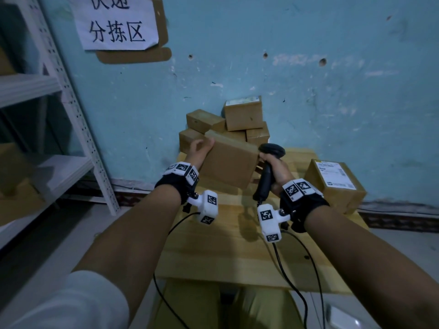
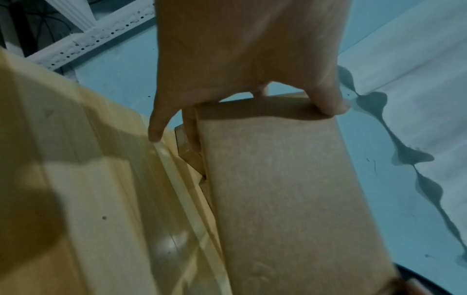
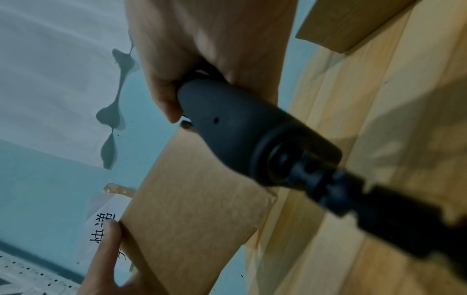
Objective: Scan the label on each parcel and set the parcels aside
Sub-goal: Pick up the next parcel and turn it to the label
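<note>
Two hands, left (image 1: 198, 148) gripping parcel (image 1: 228, 165), right (image 1: 276, 170) gripping scanner (image 1: 269, 162)

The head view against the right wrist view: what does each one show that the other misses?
Only the head view shows the stack of parcels against the wall, the label on the parcel at the table's right, the shelf, and both wrist cameras. Only the right wrist view shows the scanner's butt end and cable plug close up. Both show the right hand gripping the scanner, the left hand holding the lifted parcel, the wall sign and the table.
</note>
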A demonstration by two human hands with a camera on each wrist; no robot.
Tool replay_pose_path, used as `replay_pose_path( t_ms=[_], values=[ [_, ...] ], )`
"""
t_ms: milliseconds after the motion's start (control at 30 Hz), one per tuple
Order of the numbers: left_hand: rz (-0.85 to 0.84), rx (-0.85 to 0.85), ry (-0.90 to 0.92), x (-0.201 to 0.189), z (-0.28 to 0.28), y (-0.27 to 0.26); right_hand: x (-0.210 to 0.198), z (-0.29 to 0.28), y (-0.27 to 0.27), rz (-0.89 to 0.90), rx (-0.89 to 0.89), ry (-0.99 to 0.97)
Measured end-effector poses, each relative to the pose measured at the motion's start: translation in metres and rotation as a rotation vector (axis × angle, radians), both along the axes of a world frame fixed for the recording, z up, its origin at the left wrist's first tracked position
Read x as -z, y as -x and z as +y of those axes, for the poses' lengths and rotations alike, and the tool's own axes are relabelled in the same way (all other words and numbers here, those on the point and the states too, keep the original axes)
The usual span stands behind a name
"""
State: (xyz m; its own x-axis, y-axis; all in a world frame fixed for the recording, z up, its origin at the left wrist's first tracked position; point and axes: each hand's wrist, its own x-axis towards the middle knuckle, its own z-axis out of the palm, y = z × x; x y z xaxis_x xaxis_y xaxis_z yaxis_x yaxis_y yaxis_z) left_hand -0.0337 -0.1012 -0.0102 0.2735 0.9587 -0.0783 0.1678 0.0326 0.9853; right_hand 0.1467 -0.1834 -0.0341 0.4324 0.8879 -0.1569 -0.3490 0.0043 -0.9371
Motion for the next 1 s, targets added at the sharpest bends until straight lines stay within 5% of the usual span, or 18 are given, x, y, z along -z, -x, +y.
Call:
replay_pose_path(
  t_ms=[533, 733, 1000],
  values=[
    [-0.166, 0.145, 0.287, -0.003, -0.018, 0.007, 0.005, 0.002, -0.002, -0.045, 0.039, 0.026],
    [-0.376, 0.08, 0.44, 0.013, -0.005, 0.011, 0.005, -0.001, -0.005, 0.014, 0.037, 0.004],
    [-0.121, -0.145, 0.259, 0.025, 0.001, 0.006, 0.005, -0.002, -0.004, 0.01, 0.01, -0.022]
  ],
)
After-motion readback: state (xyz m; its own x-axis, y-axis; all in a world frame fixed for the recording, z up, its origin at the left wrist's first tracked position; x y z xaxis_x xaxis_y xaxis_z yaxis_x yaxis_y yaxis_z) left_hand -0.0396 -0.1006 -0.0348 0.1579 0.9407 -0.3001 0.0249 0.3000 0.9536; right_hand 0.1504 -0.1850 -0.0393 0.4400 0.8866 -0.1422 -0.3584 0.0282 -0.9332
